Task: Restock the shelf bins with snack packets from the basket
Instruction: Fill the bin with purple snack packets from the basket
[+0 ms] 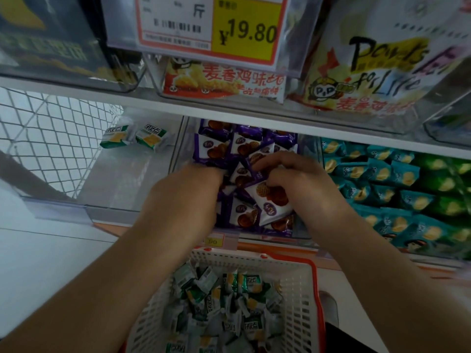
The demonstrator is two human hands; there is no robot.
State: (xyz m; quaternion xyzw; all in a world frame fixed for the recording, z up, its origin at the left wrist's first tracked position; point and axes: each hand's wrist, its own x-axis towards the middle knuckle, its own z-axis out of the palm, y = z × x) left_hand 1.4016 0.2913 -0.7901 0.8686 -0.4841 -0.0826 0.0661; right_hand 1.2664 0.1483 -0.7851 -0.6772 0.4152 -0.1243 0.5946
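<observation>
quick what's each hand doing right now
Left hand: fingers buried among the purple packets, cannot tell.
Right hand: pinching one purple packet.

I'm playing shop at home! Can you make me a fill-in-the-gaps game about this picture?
1. Both hands, left hand and right hand, reach into the bin of ____ packets.
2. The basket holds green and ____ packets.
3. The nearly bare left bin holds only ____ packets.
4. The yellow price tag reads ____.

Missing words: purple; white; two; 19.80
</observation>
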